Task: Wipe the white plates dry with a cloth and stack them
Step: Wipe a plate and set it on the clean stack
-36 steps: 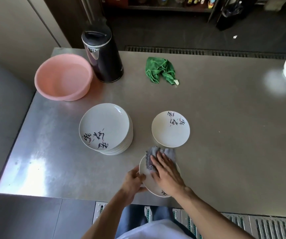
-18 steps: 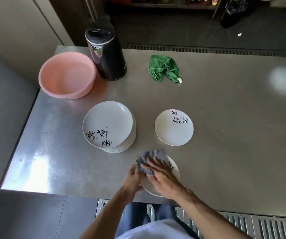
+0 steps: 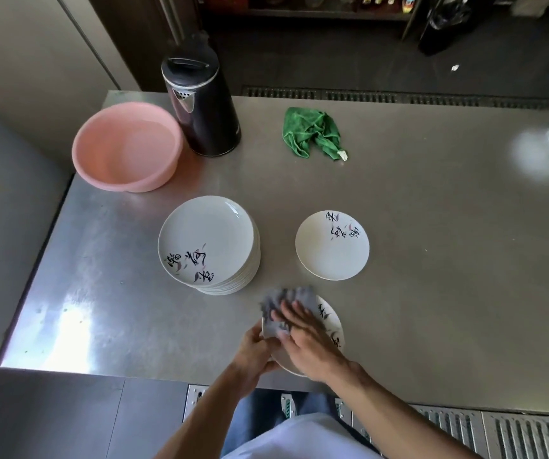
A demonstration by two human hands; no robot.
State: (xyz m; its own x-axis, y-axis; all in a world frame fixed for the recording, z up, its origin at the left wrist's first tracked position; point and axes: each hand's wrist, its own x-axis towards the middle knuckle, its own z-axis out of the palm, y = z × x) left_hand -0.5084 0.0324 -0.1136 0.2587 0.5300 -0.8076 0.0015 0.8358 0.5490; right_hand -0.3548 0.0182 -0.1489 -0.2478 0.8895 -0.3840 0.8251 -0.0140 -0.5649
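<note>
1 round white plate (image 3: 332,323) under crumpled cloth (image 3: 279,303)

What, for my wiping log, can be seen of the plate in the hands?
The plate is round and white, ceramic by its look, with black lettering near its right rim. It is at the front edge of the table; whether it rests there is unclear. The left hand grips its left rim; the right hand presses a grey cloth on its face, hiding most of it.

Brushed stainless-steel surface (image 3: 432,226) with a dull sheen; glossy glazed white ceramic plates (image 3: 206,240); matt pink plastic basin (image 3: 127,147); nubby green cloth (image 3: 312,134); soft grey cloth (image 3: 279,304).
</note>
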